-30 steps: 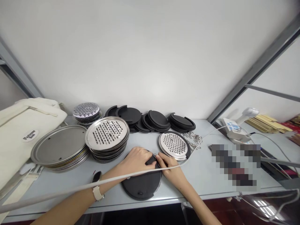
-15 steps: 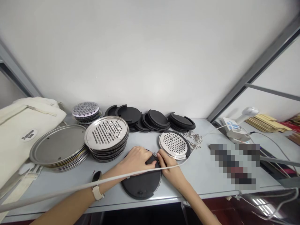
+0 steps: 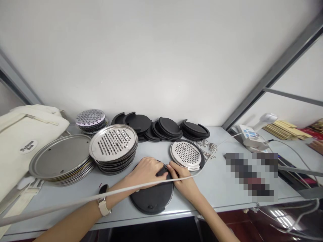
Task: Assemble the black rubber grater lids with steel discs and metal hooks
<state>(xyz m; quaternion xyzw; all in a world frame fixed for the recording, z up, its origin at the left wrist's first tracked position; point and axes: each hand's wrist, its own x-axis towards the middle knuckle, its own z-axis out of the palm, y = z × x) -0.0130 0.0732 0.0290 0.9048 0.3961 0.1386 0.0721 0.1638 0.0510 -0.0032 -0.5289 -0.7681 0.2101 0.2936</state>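
Note:
A black round disc point(image 3: 151, 198) lies flat near the front edge of the table. My left hand point(image 3: 147, 171) rests over its far part, fingers curled and closed on it. From the right, my right hand point(image 3: 179, 174) pinches a small metal hook point(image 3: 166, 166) at the disc's far rim, close to my left fingertips. Part of the hook is covered by the fingers. Just beyond my right hand sits a round perforated metal grater plate point(image 3: 186, 154) in a black rim. A heap of wire hooks point(image 3: 207, 147) lies beside it.
Grater plates point(image 3: 113, 143) and plain metal discs point(image 3: 60, 156) are stacked at the left, near a cream bag point(image 3: 30, 131). Black discs point(image 3: 170, 127) stand along the wall. A white cable point(image 3: 83, 201) crosses before my arms. A scanner point(image 3: 264, 121) stands at right; a blurred patch covers part of the table.
The hook's loop stood visible above my right fingertips; now it is lower, against the disc's rim. My left hand keeps its place on the disc. The view has shifted slightly.

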